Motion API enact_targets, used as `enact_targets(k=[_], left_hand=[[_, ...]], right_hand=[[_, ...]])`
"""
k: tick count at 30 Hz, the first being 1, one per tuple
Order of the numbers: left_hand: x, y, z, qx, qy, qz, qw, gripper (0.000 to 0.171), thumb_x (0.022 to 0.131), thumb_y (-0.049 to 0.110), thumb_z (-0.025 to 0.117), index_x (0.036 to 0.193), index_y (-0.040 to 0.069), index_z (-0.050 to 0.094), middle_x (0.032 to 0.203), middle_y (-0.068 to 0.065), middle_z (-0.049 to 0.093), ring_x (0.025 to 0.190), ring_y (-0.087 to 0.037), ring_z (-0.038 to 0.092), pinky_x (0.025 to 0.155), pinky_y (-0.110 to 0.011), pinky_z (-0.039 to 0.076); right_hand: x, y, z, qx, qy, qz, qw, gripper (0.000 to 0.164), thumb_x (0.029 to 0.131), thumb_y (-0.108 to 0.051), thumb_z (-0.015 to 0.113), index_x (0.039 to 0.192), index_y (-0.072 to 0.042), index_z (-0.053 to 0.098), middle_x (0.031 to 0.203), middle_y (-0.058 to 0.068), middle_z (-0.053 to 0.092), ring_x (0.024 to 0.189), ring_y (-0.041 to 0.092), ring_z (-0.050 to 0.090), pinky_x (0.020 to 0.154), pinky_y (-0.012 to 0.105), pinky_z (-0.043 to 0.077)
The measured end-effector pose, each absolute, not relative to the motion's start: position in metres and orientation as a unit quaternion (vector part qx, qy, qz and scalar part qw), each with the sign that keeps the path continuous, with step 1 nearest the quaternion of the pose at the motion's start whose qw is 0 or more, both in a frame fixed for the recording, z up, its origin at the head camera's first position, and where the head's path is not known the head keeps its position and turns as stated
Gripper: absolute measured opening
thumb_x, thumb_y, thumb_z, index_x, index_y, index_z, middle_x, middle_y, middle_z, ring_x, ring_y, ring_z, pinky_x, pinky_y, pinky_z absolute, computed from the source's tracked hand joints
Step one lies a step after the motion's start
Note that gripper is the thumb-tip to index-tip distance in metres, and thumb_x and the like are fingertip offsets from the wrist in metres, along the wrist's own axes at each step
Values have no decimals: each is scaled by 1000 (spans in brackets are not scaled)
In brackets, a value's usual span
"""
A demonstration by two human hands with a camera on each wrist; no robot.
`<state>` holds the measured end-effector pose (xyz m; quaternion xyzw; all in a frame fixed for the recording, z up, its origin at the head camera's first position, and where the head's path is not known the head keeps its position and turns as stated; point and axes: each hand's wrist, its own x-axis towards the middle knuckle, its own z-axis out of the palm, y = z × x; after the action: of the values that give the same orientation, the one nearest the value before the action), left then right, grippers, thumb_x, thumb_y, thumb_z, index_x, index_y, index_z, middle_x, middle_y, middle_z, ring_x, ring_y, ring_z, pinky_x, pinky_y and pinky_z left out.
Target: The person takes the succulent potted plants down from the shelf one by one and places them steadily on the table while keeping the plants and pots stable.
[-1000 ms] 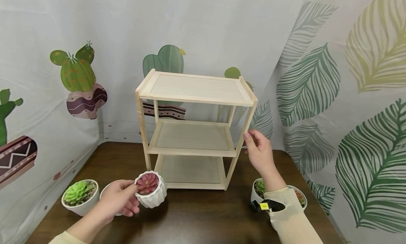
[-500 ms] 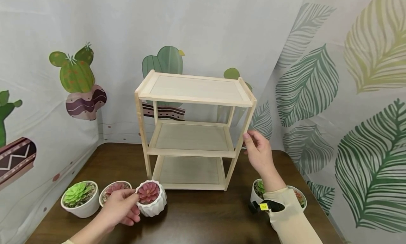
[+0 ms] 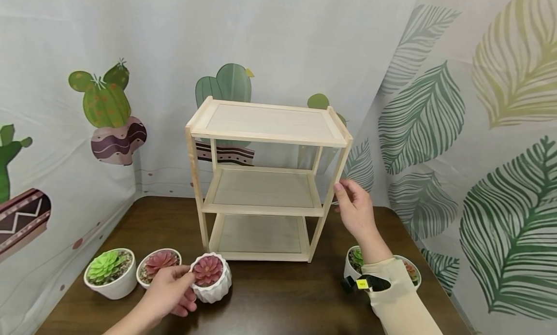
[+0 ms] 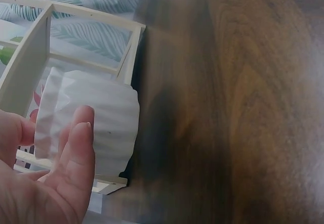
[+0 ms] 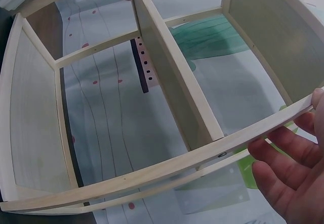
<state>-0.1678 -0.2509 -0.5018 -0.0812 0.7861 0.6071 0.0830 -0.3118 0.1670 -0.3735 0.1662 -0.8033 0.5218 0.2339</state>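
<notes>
My left hand [image 3: 171,290] pinches the rim of a white ridged pot [image 3: 214,292] holding a dark pink succulent [image 3: 207,270]. In the left wrist view, thumb and fingers lie against the side of the pot [image 4: 109,118], low over the table; whether its base touches the wood I cannot tell. A pale wooden three-tier shelf [image 3: 263,210] stands upright behind it. My right hand [image 3: 356,207] holds the shelf's right front post, thumb in front and fingers behind, as the right wrist view also shows the hand [image 5: 296,158] at the frame.
Left of my left hand stand a white pot with a green succulent [image 3: 106,267] and one with a pink succulent [image 3: 160,262]. Beside my right forearm are a green plant's pot [image 3: 350,265] and a partly hidden pot [image 3: 417,272]. Printed curtains hang behind the brown table [image 3: 278,301].
My left hand has lowered the ridged pot toward the table and nearer to me, then shifted it slightly right. The pink succulent's pot behind it is now uncovered. My right hand stays put.
</notes>
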Motion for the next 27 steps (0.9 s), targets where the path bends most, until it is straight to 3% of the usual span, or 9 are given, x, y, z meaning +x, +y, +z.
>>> enact_targets(k=[27], left_hand=[[-160, -240, -523, -108, 758, 639, 74, 51, 101, 12, 49, 144, -13, 43, 67, -10, 65, 56, -25, 70, 52, -43, 60]], right_hand=[[-313, 167, -375, 175, -794, 533, 235, 27, 107, -23, 55, 113, -1, 70, 91, 22, 70, 76, 0, 65, 57, 24, 57]])
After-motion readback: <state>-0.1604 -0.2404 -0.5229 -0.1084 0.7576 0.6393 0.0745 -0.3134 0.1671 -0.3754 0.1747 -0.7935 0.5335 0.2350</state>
